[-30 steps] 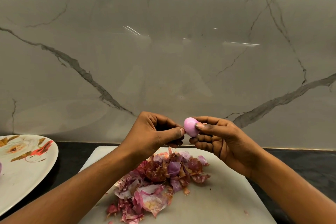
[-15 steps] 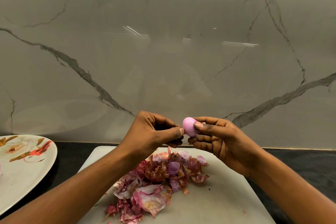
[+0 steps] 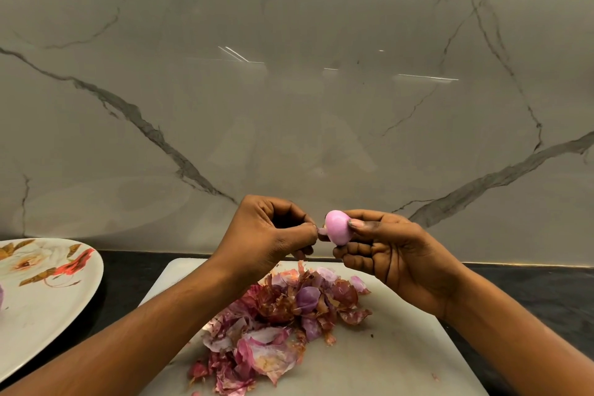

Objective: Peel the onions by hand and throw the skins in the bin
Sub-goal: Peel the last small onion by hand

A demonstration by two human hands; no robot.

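A small pink peeled onion (image 3: 337, 228) is held above the board between the thumb and fingers of my right hand (image 3: 389, 247). My left hand (image 3: 273, 235) pinches a tiny bit of skin at the onion's left end with thumb and forefinger. Below both hands a heap of red and purple onion skins (image 3: 276, 325) lies on the white cutting board (image 3: 385, 357). No bin is in view.
A white plate with a flower pattern (image 3: 41, 292) sits at the left on the dark counter (image 3: 530, 286), with a sliver of purple onion at its left edge. A grey marble wall (image 3: 289, 90) rises just behind the board.
My left thumb and forefinger have closed onto a bit of skin at the onion's end. Both hands and the onion stay at nearly the same place.
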